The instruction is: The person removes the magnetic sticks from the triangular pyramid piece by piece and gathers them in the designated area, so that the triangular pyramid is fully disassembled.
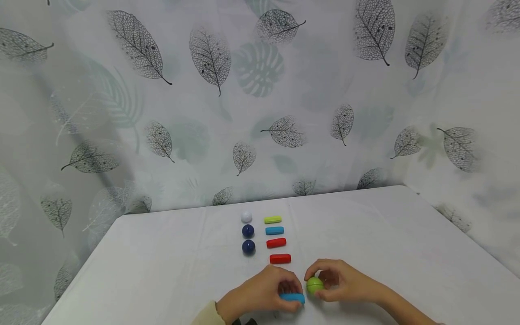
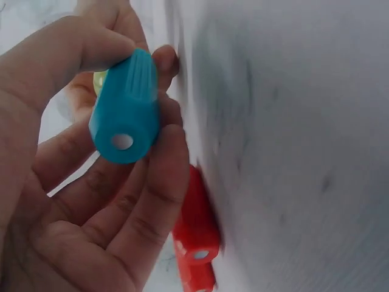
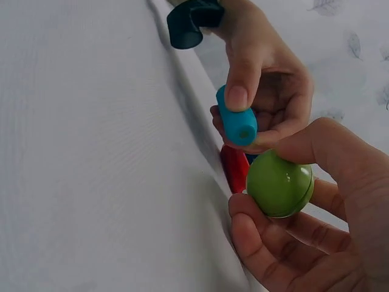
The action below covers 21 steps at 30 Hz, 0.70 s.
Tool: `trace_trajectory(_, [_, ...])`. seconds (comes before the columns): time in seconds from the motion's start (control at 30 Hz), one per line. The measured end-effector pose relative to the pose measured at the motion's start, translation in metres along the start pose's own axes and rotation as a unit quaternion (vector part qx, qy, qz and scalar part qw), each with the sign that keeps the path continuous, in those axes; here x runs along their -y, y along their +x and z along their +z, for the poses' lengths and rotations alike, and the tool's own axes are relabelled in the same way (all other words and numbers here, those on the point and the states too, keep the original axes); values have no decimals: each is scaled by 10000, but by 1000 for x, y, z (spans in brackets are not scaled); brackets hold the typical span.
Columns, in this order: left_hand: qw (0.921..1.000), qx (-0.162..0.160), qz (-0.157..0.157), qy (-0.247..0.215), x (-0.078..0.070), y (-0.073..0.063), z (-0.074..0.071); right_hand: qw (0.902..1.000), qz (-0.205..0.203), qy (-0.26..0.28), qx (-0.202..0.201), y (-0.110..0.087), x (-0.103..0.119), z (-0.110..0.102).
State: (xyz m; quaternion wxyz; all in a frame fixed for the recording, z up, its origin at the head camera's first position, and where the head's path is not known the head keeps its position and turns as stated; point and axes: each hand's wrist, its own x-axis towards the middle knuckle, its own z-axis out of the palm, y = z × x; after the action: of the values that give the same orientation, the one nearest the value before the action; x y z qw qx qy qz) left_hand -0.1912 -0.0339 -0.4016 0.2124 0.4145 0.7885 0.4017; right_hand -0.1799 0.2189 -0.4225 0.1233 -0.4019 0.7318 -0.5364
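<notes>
My left hand (image 1: 270, 289) pinches a short blue ribbed plastic stick (image 2: 126, 109) between thumb and fingers; a small round hole shows in its end. Close beside it, my right hand (image 1: 345, 282) holds a shiny green ball (image 3: 281, 184) with a seam around it, thumb on one side and fingertips on the other. In the head view the blue stick and the green ball are a small gap apart, low over the front of the white table. Beyond the left hand lies a red stick (image 1: 280, 258), the nearest of a column of sticks.
Farther up that column lie another red stick (image 1: 276, 243), a blue stick (image 1: 274, 230) and a yellow-green stick (image 1: 272, 219). To their left, a column holds two dark blue balls (image 1: 248, 247) and a white ball (image 1: 246, 216). A leaf-patterned curtain (image 1: 243, 113) hangs behind the white table (image 1: 162, 262).
</notes>
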Motion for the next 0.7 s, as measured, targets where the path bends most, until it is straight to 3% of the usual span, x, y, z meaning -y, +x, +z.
trace_trajectory(0.27, [9983,14,-284,502,-3,-3,-6,10000,24,-23,-33,0,0,1])
trace_trajectory(0.47, [9918,-48,-711,1064,-6,-4,-7,9999,109,-9,-89,0,0,1])
trace_trajectory(0.7, [9848,-152,-845,1511,-9,-3,-5,10000,7,-7,-80,1,-2,2])
